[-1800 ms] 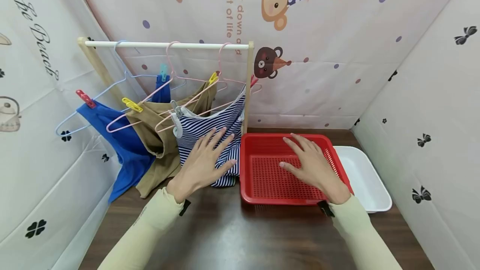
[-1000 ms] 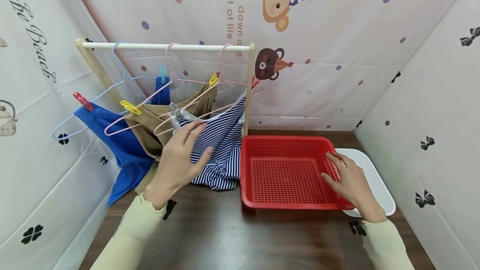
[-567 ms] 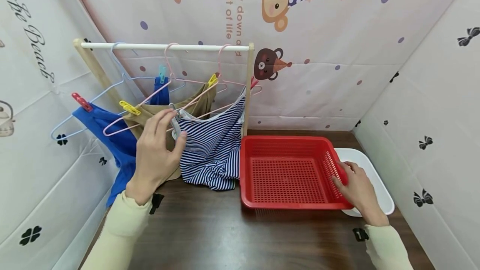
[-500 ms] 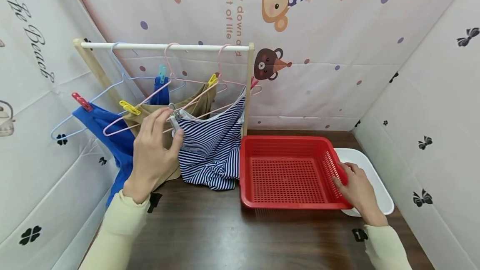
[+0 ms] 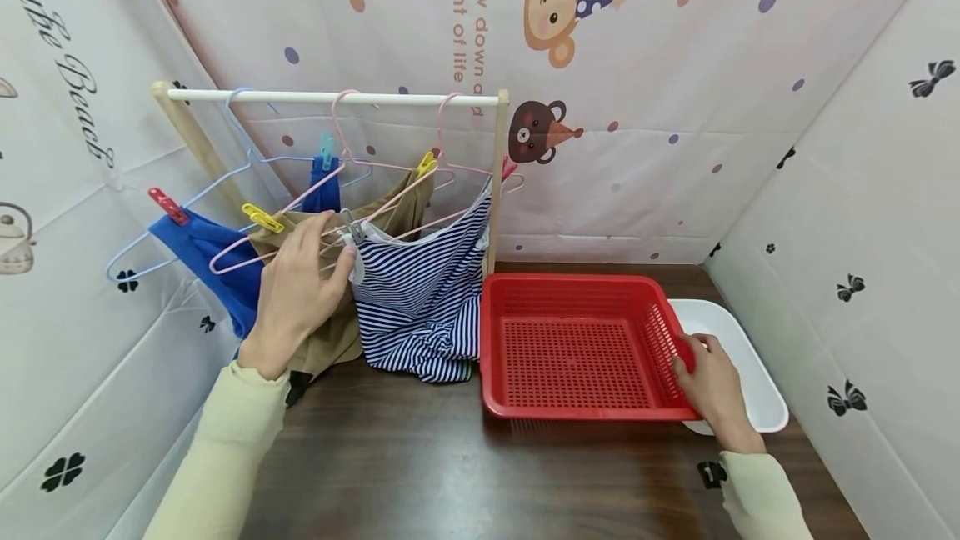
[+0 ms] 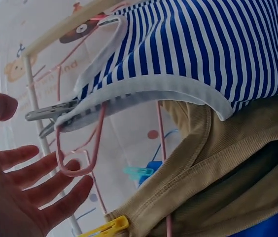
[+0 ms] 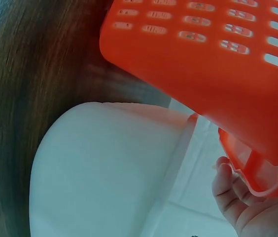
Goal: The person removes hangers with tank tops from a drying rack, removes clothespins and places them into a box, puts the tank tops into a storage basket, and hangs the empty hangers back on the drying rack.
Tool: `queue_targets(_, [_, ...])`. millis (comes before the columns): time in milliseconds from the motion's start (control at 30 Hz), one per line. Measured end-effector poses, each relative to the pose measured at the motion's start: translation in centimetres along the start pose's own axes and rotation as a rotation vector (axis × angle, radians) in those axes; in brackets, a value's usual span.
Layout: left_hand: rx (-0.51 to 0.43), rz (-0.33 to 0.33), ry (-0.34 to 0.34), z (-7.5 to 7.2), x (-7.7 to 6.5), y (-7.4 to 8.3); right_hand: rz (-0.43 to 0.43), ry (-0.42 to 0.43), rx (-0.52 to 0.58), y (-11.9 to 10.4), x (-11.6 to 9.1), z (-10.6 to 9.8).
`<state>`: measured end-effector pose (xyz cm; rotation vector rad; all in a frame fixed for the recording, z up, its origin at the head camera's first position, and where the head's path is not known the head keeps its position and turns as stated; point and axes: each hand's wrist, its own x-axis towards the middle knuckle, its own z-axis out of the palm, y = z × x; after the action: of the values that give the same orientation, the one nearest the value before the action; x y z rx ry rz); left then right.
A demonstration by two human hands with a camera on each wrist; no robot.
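Note:
My left hand (image 5: 296,290) hovers at the near left end of a pink hanger (image 6: 93,148), its thumb and fingers spread around a grey clothespin (image 6: 55,111) without closing on it. That clothespin clips the shoulder of a navy-and-white striped tank top (image 5: 412,273) to the hanger. On the right, my right hand (image 5: 712,386) holds the right rim of a red perforated basket (image 5: 577,414); in the right wrist view its fingers curl under the rim. A white basin (image 7: 99,168) stands partly beneath and beside the basket.
Khaki trousers (image 5: 330,340), held by yellow clothespins (image 5: 262,217), and a blue garment (image 5: 202,252) hang further left. All hangers hook on the white rod (image 5: 300,97) of a small wooden rack. Patterned cloth walls (image 5: 847,190) enclose the brown table (image 5: 420,457) on three sides.
My left hand has moved left from in front of the tank top to the grey clothespin. The right hand has gone from above the red basket to its right rim and taken hold.

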<state>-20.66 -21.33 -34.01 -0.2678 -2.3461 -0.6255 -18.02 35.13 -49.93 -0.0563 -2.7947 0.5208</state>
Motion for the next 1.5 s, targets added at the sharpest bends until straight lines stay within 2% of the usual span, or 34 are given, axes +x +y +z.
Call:
queue_targets(167, [0.035,-0.048,-0.129,0.3,0.9,-0.3,0.016,0.036,0.004,0.1,-0.2,0.2])
queue_targets(333, [0.061,-0.047,-0.210,0.5,1.8,-0.4,0.021,0.056,0.009,0.0,-0.2,0.3])
queue_targets(700, [0.053,-0.032,-0.284,1.3,2.3,-0.7,0.041,0.093,0.019,-0.2,-0.1,0.6])
queue_targets(800, [0.046,-0.011,-0.269,1.4,2.2,-0.8,0.051,0.100,0.026,-0.2,-0.2,0.7])
queue_targets(1033, [0.101,0.029,-0.157,2.5,1.6,-1.7,0.047,0.116,0.030,-0.4,-0.1,0.8])
queue_targets(1200, [0.099,0.041,-0.104,2.9,1.4,-1.9,0.048,0.118,0.029,-0.3,-0.1,0.9])
queue_targets(1400, [0.066,0.039,-0.093,2.8,1.4,-1.8,0.051,0.117,0.032,-0.2,-0.1,1.0])
queue_targets(1500, [0.026,0.021,-0.127,2.4,1.6,-1.8,0.050,0.119,0.030,-0.1,-0.1,1.0])
